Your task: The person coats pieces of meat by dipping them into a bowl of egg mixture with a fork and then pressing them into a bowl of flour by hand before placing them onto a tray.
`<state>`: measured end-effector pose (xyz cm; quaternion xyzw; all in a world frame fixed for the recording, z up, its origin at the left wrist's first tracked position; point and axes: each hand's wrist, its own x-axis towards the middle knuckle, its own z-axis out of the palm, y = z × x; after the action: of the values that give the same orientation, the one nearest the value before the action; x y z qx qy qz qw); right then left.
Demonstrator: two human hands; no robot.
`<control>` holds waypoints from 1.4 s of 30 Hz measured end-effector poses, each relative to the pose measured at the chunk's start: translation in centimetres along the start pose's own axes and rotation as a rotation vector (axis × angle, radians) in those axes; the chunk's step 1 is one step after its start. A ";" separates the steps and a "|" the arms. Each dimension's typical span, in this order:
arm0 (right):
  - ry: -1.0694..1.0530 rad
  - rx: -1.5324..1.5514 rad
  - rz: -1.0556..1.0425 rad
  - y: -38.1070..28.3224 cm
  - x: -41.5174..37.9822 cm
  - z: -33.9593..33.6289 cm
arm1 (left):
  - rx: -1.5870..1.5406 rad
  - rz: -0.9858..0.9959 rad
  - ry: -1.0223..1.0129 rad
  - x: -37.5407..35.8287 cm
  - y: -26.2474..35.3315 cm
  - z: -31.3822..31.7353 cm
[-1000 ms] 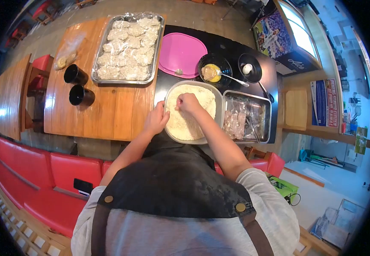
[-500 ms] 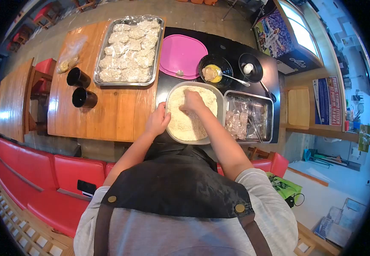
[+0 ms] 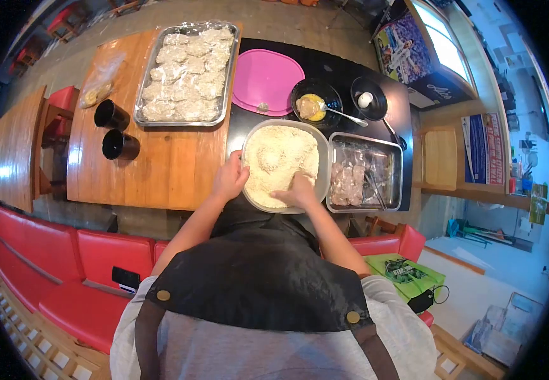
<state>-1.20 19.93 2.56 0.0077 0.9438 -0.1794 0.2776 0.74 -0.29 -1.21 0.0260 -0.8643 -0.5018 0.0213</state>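
Observation:
A square plastic tub (image 3: pixel 325 152) of pale breadcrumbs (image 3: pixel 274 180) stands before me at the table edge. My left hand (image 3: pixel 229 178) grips the tub's left rim, thumb on the near side. Inside the tub, at the front right, my right hand (image 3: pixel 298 192) presses into the crumbs with thumb and fingers spread; the fingertips are partly buried. A crumb-covered mound (image 3: pixel 270 158) rises toward the back left. Right of the tub, a metal tray (image 3: pixel 398 174) holds raw meat pieces (image 3: pixel 348 185) and tongs (image 3: pixel 375 190).
Behind the tub are a pink lid (image 3: pixel 268 79), a black bowl (image 3: pixel 334 95) with egg, meat and a spoon (image 3: pixel 350 117), and another bowl (image 3: pixel 375 107) holding an egg. A large tray (image 3: pixel 143 107) of breaded pieces and two black cups (image 3: pixel 120 145) sit left.
My right hand has drawn back from the tub's far middle to its near right, leaving a mound of crumbs where it was. The left hand stays on the rim.

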 end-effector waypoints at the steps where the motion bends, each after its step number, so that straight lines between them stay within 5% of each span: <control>1: 0.225 0.021 -0.033 1.1 0.6 2.8 | -0.002 0.003 -0.006 0.0 -0.1 0.0; 2: 0.226 0.023 -0.027 2.1 1.8 4.9 | -0.023 0.000 -0.009 0.0 -0.1 0.0; 4: 0.108 0.717 -0.050 1.9 3.2 5.8 | -0.043 -0.003 -0.006 0.1 0.3 -0.1; 5: 0.084 0.783 -0.073 2.3 3.6 5.9 | 0.002 -0.018 -0.023 0.0 0.4 -0.2; 9: -0.031 0.430 -0.107 -2.0 1.3 -2.3 | 0.055 -0.068 -0.061 0.0 0.4 -0.5; 16: 0.274 0.255 -0.439 -4.9 5.8 -2.1 | 0.050 -0.099 -0.072 0.1 0.7 -0.7; 18: 0.038 0.268 -0.462 -5.5 7.5 -0.2 | 0.091 -0.082 -0.068 0.0 0.5 -0.6; 20: 0.102 0.323 -0.422 -5.7 8.5 0.3 | 0.086 -0.089 -0.071 -0.1 0.4 -0.6; 23: -0.132 0.304 -0.257 -6.0 9.0 -1.7 | 0.087 -0.080 -0.085 -0.2 0.2 -0.6; 25: 0.089 0.300 -0.280 -4.9 9.9 -2.5 | 0.090 -0.069 -0.084 0.5 0.2 -0.6; 32: 0.163 0.233 -0.362 -4.3 8.4 -2.0 | 0.064 -0.060 -0.081 0.3 0.3 -0.5; 35: -0.143 0.076 -0.057 -3.8 1.8 -3.6 | 0.069 -0.025 -0.067 0.1 -0.1 -0.4; 40: 0.214 0.064 -0.039 0.4 0.8 3.3 | 0.041 -0.036 -0.062 -0.1 0.3 -0.2; 42: 0.092 0.269 -0.096 1.4 2.6 2.7 | 0.035 -0.060 -0.079 0.1 0.4 -0.4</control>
<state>-1.82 20.07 -1.40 0.0078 0.9223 -0.3165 0.2218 0.67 -0.40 -0.64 0.0323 -0.8720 -0.4876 -0.0285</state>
